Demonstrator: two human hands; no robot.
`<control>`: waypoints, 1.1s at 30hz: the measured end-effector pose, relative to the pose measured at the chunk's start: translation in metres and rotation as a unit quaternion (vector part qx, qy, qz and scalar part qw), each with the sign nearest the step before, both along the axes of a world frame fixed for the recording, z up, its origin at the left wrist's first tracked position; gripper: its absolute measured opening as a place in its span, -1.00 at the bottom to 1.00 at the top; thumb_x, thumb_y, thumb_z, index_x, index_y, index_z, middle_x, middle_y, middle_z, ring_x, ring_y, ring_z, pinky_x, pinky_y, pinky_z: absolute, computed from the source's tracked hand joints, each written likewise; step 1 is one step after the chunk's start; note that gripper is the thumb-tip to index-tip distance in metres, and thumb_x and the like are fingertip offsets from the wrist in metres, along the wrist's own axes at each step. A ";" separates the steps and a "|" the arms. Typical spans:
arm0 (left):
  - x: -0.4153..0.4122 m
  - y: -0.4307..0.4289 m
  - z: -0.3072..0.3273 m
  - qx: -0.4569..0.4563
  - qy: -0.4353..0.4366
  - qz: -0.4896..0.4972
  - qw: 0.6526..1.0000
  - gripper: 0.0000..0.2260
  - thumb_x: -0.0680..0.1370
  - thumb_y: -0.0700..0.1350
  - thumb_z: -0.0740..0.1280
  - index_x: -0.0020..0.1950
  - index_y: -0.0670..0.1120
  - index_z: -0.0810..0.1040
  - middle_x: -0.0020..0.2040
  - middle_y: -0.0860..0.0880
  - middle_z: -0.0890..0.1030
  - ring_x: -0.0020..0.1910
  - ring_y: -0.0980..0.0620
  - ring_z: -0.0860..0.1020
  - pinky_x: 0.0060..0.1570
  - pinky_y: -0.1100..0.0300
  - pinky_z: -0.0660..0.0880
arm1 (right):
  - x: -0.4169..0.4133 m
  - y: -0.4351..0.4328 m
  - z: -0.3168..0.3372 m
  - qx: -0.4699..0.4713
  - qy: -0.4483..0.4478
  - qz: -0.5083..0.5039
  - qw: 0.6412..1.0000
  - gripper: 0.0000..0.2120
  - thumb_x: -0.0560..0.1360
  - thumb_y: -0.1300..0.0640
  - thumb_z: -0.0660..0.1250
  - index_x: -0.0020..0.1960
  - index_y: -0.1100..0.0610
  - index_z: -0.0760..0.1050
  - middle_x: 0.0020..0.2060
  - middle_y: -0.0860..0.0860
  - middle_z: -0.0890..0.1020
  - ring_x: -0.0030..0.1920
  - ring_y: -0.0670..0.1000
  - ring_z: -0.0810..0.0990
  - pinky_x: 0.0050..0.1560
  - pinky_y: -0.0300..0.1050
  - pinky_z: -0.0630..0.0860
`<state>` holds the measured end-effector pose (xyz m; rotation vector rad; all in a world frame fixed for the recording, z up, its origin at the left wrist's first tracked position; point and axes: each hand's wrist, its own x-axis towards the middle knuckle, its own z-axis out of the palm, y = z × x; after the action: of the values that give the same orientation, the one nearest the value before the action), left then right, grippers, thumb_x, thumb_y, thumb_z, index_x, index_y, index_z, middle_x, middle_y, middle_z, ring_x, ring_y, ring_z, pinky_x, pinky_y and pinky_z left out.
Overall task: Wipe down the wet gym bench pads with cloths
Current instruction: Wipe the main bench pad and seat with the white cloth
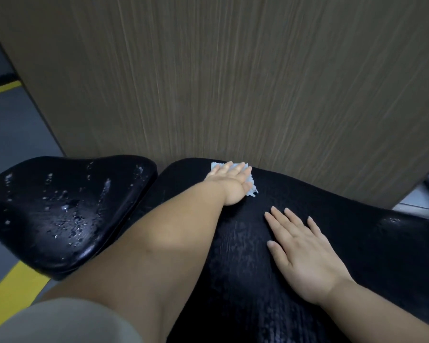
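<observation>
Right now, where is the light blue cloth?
In the head view, the cloth lies flat under the left hand at the far end of the larger pad, near the wood-grain wall.

The left arm is stretched forward and the left hand (233, 180) lies flat, fingers straight. The right hand (305, 256) lies flat, palm down, fingers spread.

Left hand (229, 184) flat on cloth (253, 191)

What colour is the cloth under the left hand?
Light blue cloth, pressed flat under the left hand; head view.
</observation>
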<state>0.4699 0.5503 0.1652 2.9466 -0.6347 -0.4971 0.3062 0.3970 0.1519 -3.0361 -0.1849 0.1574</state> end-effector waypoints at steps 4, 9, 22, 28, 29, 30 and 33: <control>0.019 -0.004 -0.001 0.004 -0.003 0.011 1.000 -0.53 0.69 0.05 -0.14 0.59 0.09 -0.16 0.59 0.14 -0.18 0.56 0.03 -0.22 0.51 0.00 -0.23 | 0.002 0.001 -0.001 -0.003 0.007 -0.001 1.000 -0.27 0.37 -0.27 -0.50 0.53 -0.17 -0.29 0.45 -0.28 -0.30 0.48 -0.20 -0.36 0.50 -0.04 -0.34; 0.021 -0.004 0.000 0.003 -0.007 0.013 1.000 -0.53 0.69 0.05 -0.14 0.60 0.08 -0.15 0.59 0.12 -0.17 0.57 0.01 -0.21 0.51 -0.01 -0.23 | 0.005 0.002 -0.001 -0.002 0.004 -0.001 1.000 -0.27 0.38 -0.27 -0.50 0.54 -0.17 -0.28 0.45 -0.28 -0.28 0.50 -0.17 -0.32 0.51 -0.03 -0.32; -0.069 0.036 -0.001 -0.017 0.005 -0.010 1.000 -0.51 0.68 0.09 -0.15 0.59 0.07 -0.19 0.58 0.12 -0.24 0.55 0.05 -0.28 0.51 0.04 -0.28 | 0.006 0.004 0.000 -0.006 0.000 -0.021 1.000 -0.48 0.63 -0.15 -0.20 0.57 -0.12 -0.18 0.55 -0.18 -0.14 0.54 -0.11 -0.22 0.53 0.01 -0.24; -0.140 0.062 -0.002 -0.003 0.017 -0.035 0.999 -0.51 0.69 0.08 -0.14 0.58 0.08 -0.24 0.56 0.14 -0.30 0.53 0.06 -0.33 0.50 0.04 -0.30 | 0.006 0.010 0.004 -0.023 0.018 -0.039 0.999 -0.49 0.65 -0.12 -0.20 0.57 -0.10 -0.19 0.55 -0.16 -0.14 0.55 -0.07 -0.20 0.53 0.03 -0.20; -0.150 0.065 -0.002 -0.001 0.019 -0.038 0.999 -0.51 0.69 0.08 -0.14 0.58 0.08 -0.25 0.56 0.14 -0.31 0.53 0.07 -0.34 0.50 0.05 -0.31 | 0.007 0.012 0.005 -0.027 0.026 -0.046 0.998 -0.49 0.65 -0.12 -0.21 0.57 -0.09 -0.19 0.55 -0.16 -0.14 0.55 -0.06 -0.20 0.53 0.04 -0.20; -0.160 0.068 -0.003 -0.001 0.020 -0.041 0.999 -0.51 0.69 0.08 -0.14 0.58 0.08 -0.26 0.56 0.14 -0.31 0.52 0.07 -0.35 0.50 0.06 -0.32 | 0.007 0.014 0.006 -0.028 0.037 -0.055 0.997 -0.49 0.65 -0.11 -0.21 0.57 -0.08 -0.20 0.55 -0.15 -0.16 0.55 -0.05 -0.20 0.53 0.06 -0.19; -0.191 0.079 0.000 -0.001 0.018 -0.055 0.998 -0.51 0.69 0.07 -0.14 0.57 0.08 -0.27 0.55 0.15 -0.33 0.51 0.09 -0.37 0.48 0.10 -0.36 | 0.003 0.023 0.007 -0.024 0.061 -0.089 0.994 -0.49 0.65 -0.09 -0.23 0.57 -0.05 -0.22 0.55 -0.12 -0.19 0.55 0.00 -0.22 0.53 0.09 -0.19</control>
<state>0.2794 0.6289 0.1653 2.9062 -0.7955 -0.5566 0.3094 0.4200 0.1592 -3.0579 0.1008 0.3372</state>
